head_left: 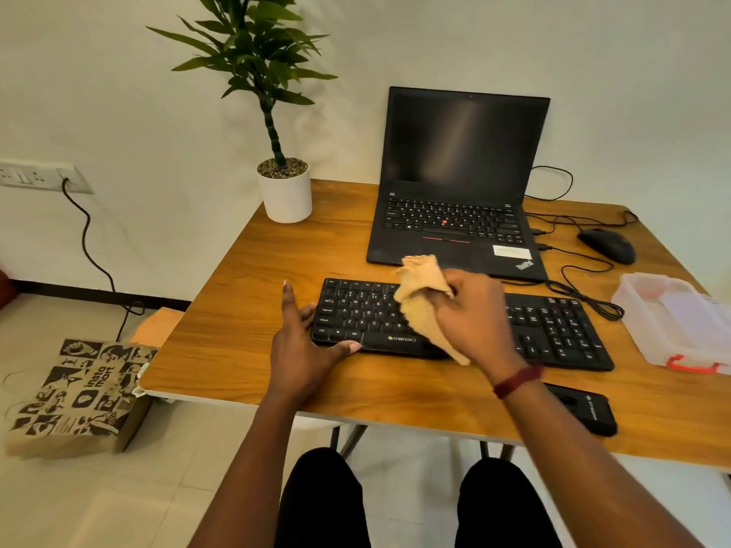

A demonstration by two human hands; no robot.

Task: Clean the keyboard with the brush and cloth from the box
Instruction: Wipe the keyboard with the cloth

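Cloth on the keyboard.
Your right hand (pixel 472 310) has its grip closed around the tan cloth (pixel 425 306) over the black keyboard (pixel 553 330); your left hand (pixel 304 346), fingers spread wide, steadies the keyboard's left end.

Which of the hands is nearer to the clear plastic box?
Right. The right hand holds the cloth over the keyboard's middle, closer to the box; the left hand rests at its far left end.
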